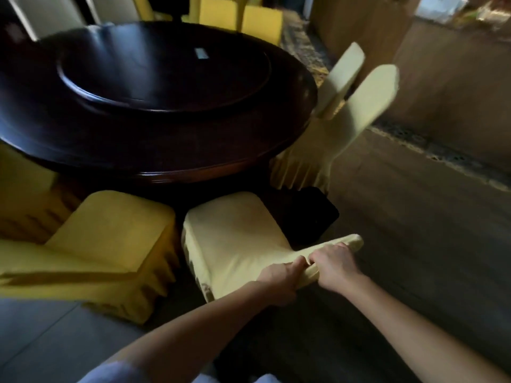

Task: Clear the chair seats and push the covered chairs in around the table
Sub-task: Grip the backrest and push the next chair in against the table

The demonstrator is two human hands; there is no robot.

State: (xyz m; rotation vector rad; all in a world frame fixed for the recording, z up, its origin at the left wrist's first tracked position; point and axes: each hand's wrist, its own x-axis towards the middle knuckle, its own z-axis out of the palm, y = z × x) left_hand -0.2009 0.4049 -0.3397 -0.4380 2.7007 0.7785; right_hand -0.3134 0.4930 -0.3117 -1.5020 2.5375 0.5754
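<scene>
Yellow chair [235, 239], L hand [279, 277], R hand [336, 264] grip back edge

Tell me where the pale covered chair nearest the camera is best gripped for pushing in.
Grip the top rail of its backrest, from behind, the side away from the table. The seat points toward the table, and the rail is a narrow covered bar fingers can wrap; left hand and right hand grip it side by side.
</scene>
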